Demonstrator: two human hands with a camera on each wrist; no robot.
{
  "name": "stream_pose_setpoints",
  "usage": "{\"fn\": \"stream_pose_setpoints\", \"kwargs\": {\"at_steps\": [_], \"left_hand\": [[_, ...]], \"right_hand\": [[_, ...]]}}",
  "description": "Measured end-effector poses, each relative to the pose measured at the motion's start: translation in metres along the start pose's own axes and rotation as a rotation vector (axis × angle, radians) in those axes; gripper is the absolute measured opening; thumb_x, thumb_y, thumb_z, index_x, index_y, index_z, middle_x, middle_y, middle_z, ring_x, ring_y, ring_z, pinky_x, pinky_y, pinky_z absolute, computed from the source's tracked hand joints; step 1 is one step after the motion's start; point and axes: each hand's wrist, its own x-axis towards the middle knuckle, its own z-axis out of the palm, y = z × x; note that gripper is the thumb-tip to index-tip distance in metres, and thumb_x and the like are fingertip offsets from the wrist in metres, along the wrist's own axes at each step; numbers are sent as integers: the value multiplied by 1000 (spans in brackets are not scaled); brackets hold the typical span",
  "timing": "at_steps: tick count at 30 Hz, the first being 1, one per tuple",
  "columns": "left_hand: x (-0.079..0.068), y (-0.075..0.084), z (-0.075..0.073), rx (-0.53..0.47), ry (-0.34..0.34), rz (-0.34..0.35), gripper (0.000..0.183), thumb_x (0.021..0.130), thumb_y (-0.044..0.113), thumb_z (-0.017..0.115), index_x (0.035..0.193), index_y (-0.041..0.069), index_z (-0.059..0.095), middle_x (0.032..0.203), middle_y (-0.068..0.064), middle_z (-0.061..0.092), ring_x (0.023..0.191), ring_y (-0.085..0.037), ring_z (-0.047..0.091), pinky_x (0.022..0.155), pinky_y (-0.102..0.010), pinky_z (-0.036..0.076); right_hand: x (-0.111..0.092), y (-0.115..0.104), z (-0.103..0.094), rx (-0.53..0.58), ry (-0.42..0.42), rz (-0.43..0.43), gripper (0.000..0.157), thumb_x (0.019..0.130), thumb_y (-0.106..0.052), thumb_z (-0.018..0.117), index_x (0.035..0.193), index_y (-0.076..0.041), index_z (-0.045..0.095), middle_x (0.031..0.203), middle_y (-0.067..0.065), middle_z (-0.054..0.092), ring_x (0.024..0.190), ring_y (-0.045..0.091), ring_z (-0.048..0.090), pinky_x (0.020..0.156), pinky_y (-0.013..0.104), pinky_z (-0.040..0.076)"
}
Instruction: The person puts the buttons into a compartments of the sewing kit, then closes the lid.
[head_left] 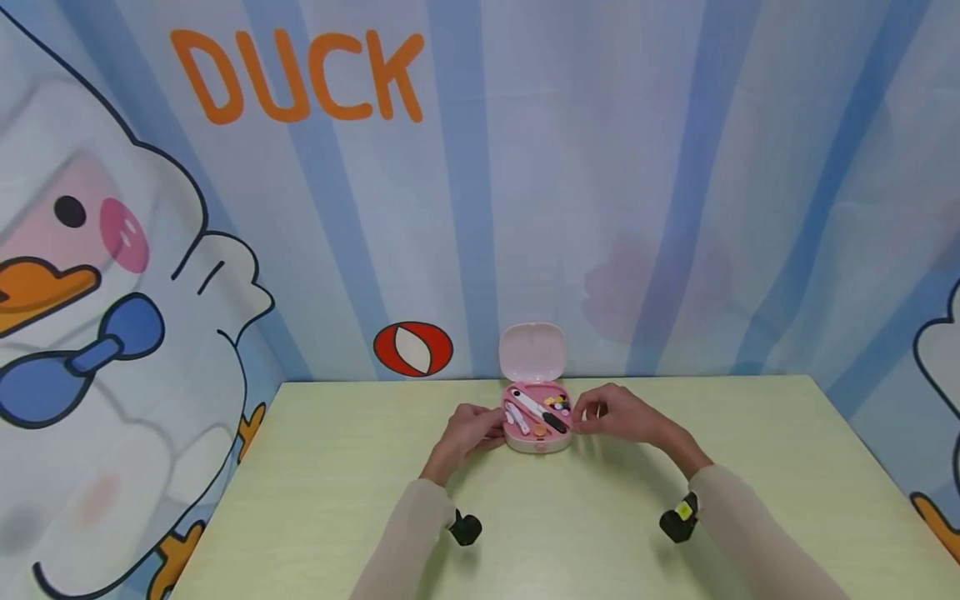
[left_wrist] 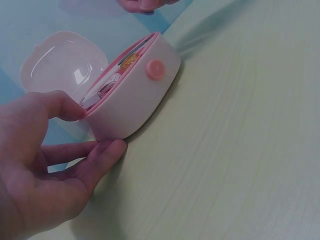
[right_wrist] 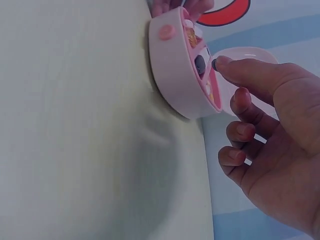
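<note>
A small sewing-kit-like box (head_left: 538,445), white outside and pink inside, stands on the table with its lid (head_left: 532,353) raised. My left hand (head_left: 467,432) holds its left side, thumb at the pink rim and other fingers low against the wall. Inside lie a white tool with a black end (head_left: 553,421), white pieces (head_left: 514,416) at the left, an orange piece (head_left: 540,430) in front and small yellow, black and white bits (head_left: 558,404). Beside the right edge, my right hand (right_wrist: 280,115) pinches a small dark piece (right_wrist: 214,64) at the thumb tip; the index finger is hidden.
The pale wooden table (head_left: 360,500) ends at a striped blue curtain (head_left: 510,167) close behind the box. A round pink button (left_wrist: 155,69) juts from the box's front. Black cameras (head_left: 466,528) are worn at both wrists.
</note>
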Motion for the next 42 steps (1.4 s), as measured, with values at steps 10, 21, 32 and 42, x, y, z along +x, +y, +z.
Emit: {"fn": "stream_pose_setpoints", "kwargs": {"at_steps": [10,21,32,42], "left_hand": [[1,0,0,6,0,-5,32,100,21,65,116,-6,69,98,-13,72,87,-19,69,83,-30,62],[4,-1,0,4,-5,-9,32,102,23,66,116,-5,69,98,-13,73,88,-20,70,83,-31,62],[4,-2,1,14,3,-9,32,102,23,65,117,-5,69,98,-12,73,86,-18,70,83,-31,62],[4,-1,0,13,0,-3,31,103,22,64,116,-6,70,98,-13,73,85,-18,69,82,-30,62]], "right_hand": [[22,1,-8,6,1,44,5,96,-10,72,94,-7,75,80,1,63,73,18,53,63,30,43],[34,9,-3,9,4,75,6,94,-12,76,91,-7,75,77,1,64,71,18,53,65,32,43],[42,10,-2,-40,15,83,7,95,-13,76,99,-8,77,80,0,63,74,18,53,64,31,44],[44,-4,-11,-66,143,108,26,96,-16,75,118,-2,71,84,5,62,73,20,54,61,30,45]]}}
